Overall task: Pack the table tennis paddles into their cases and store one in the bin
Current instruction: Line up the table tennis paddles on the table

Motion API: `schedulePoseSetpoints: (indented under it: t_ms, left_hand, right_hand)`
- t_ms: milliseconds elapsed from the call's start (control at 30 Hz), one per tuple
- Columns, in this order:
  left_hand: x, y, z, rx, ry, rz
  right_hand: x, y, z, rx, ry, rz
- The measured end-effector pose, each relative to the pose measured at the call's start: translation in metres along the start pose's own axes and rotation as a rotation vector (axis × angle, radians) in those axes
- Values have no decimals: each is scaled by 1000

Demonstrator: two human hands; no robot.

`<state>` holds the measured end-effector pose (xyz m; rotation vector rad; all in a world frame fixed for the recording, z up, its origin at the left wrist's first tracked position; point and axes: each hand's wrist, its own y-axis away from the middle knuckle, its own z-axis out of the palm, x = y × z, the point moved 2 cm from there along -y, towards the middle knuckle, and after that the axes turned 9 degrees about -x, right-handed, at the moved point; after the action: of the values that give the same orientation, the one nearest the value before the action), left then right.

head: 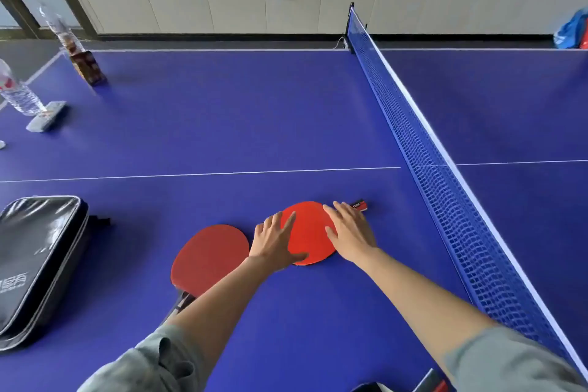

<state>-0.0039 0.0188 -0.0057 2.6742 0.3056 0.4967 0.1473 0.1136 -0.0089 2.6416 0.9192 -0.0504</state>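
Two red paddles lie flat on the blue table (222,124). The far paddle (310,232) has its handle pointing toward the net. My left hand (275,243) rests open on its left edge, fingers spread. My right hand (348,231) lies open over its right edge and handle base. The near paddle (210,256) lies to the left, its handle partly hidden under my left forearm. A black paddle case (35,261) sits at the left edge, its zipper side facing me. No bin is in view.
The blue net (445,188) runs along the right. At the far left stand a clear water bottle (19,89), a brown drink bottle (79,54) and a grey remote-like object (47,116). A dark object (413,385) peeks in at the bottom edge.
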Motion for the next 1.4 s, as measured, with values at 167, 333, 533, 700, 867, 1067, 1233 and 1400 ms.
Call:
schedulePoseSetpoints:
  t_ms: [167,333,533,700,867,1067,1233,1400]
  left_hand:
    - [-6,-35,18,-80,-10,-44]
    - [-8,-53,42,-67,-30,-75]
    - [-17,-57,40,-1,-36,-30]
    - [-29,-40,19,74,-198,124]
    - [-50,-4,-3,145,-330,252]
    - [-110,41,12,129,-39,-126]
    - [-159,62,44,-32,124,-448]
    - [-157,61,55,62,215,-481]
  right_hand:
    - [21,-31,11,-49,-7,42]
    - [30,-50,27,-68,-77,-13]
    - [18,-64,34,-14,-255,38]
    - [13,-58,26,-76,-494,94]
    - [-16,-36,15,-128,-717,66]
    - [-61,-12,21,-12,-1014,132]
    - [-78,4,51,95,-1327,350]
    - [-87,12,66,151,-1368,419]
